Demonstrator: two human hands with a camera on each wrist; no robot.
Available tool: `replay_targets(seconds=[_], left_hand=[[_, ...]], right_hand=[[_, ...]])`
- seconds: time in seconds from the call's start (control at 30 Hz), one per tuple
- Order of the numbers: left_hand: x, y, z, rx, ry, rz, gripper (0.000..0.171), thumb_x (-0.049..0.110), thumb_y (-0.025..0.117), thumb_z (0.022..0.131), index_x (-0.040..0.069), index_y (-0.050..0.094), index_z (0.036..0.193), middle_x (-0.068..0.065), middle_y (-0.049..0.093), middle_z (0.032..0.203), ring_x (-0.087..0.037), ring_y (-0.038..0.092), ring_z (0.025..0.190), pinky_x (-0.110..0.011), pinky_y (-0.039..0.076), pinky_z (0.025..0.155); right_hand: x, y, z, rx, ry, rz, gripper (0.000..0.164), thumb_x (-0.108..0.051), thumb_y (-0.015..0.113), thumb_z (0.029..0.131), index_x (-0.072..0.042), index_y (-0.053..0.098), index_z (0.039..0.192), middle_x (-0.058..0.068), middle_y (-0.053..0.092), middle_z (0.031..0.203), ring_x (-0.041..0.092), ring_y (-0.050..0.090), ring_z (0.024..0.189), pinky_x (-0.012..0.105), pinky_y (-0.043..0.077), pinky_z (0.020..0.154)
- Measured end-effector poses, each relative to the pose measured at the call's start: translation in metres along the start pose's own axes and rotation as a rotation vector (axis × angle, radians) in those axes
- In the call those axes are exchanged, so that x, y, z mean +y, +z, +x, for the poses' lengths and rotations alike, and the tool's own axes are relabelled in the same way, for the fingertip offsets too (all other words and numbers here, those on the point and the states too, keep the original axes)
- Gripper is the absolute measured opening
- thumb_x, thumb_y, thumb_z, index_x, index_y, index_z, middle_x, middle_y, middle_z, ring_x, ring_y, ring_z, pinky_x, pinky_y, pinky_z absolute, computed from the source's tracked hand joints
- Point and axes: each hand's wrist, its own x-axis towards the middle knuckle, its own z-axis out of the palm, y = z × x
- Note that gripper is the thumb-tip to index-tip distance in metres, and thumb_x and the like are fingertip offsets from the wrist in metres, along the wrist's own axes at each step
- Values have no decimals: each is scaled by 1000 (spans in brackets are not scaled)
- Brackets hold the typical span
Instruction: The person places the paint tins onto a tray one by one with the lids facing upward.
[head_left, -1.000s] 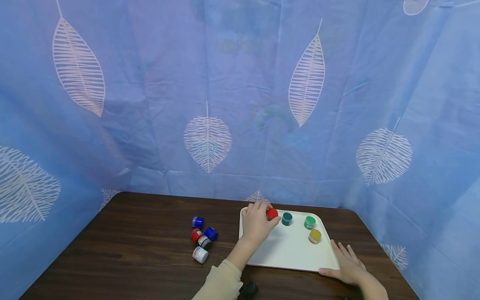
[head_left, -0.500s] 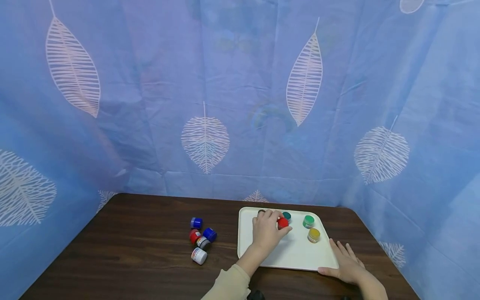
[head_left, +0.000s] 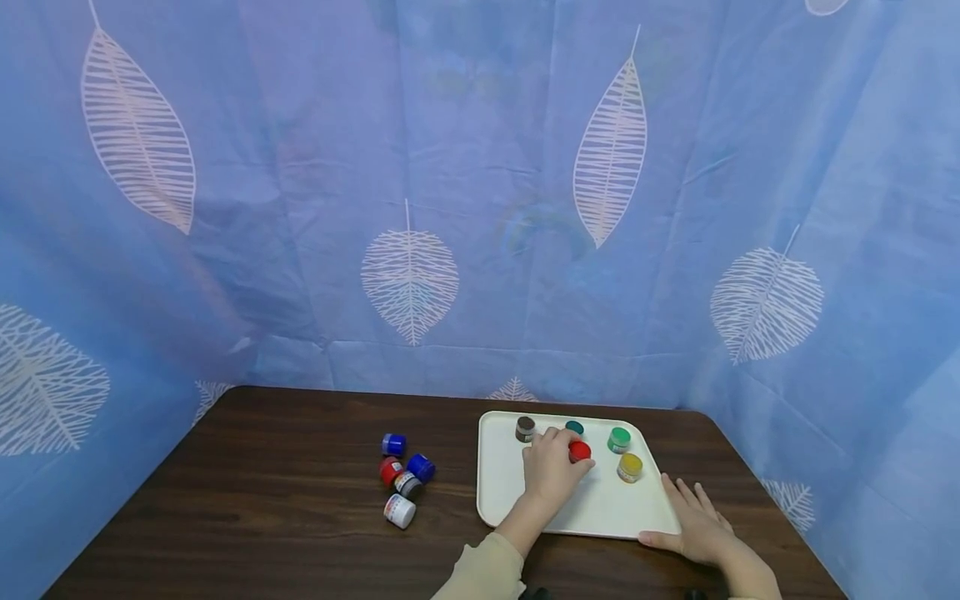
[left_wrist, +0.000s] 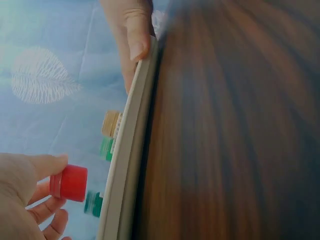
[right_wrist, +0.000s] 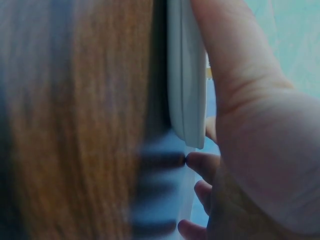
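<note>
Over the white tray (head_left: 517,492), my left hand (head_left: 551,471) pinches a small red paint jar (head_left: 580,451) between thumb and fingers. In the left wrist view the red paint jar (left_wrist: 70,183) hangs with a gap between it and the tray. A dark teal jar (head_left: 574,427) stands just behind it, partly covered by the hand. Also on the tray are a brown jar (head_left: 526,428), a green jar (head_left: 619,440) and a yellow jar (head_left: 630,468). At the tray's front right corner rests my right hand (head_left: 697,529), fingers spread and straight, thumb at the rim.
Left of the tray, several paint jars lie on the dark wood table (head_left: 300,500): two blue, a red jar (head_left: 391,472), a grey-black jar (head_left: 408,485) and a white jar (head_left: 400,512). A blue leaf-patterned cloth (head_left: 480,167) hangs behind the table.
My left hand has carried the red jar rightward and slightly toward the front over the tray, bringing the brown jar into view. The right hand stays at the corner.
</note>
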Motion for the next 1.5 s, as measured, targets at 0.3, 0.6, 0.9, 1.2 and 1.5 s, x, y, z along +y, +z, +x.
replay_targets(seconds=[0.3, 0.6, 0.9, 1.2, 1.5], left_hand=[[4, 18, 2, 15, -204, -139, 32, 26, 87, 71, 21, 74, 100, -2, 69, 94, -21, 58, 86, -36, 41, 67], [5, 34, -2, 29, -292, -232, 31, 21, 88, 69, 20, 75, 97, 0, 70, 90, -19, 54, 83, -35, 37, 68], [-4, 44, -6, 59, -255, -194, 40, 29, 87, 70, 21, 73, 106, 3, 71, 91, -18, 57, 82, -34, 39, 72], [-5, 42, -6, 53, -258, -347, 46, 30, 84, 73, 18, 68, 115, 5, 64, 88, -10, 52, 77, -33, 35, 73], [-13, 34, -5, 117, -265, -658, 38, 11, 79, 77, 8, 66, 113, -3, 62, 90, -5, 50, 70, -20, 42, 65]], right_hand=[[-5, 0, -1, 10, -17, 8, 112, -62, 63, 84, 8, 8, 152, 43, 7, 151, 65, -1, 136, 84, 13, 97], [-2, 0, -3, 19, -5, -9, 113, -63, 63, 83, 8, 8, 152, 42, 9, 151, 65, 1, 137, 83, 13, 98], [1, 2, -1, 19, -2, 1, 114, -64, 64, 83, 7, 7, 152, 41, 7, 152, 64, 1, 137, 83, 12, 98], [2, 1, -1, 14, -8, 5, 114, -63, 63, 84, 9, 7, 152, 43, 7, 150, 65, 1, 136, 84, 12, 97], [1, 1, 0, 8, -3, -11, 114, -64, 63, 83, 9, 7, 152, 43, 8, 151, 65, 1, 136, 83, 13, 98]])
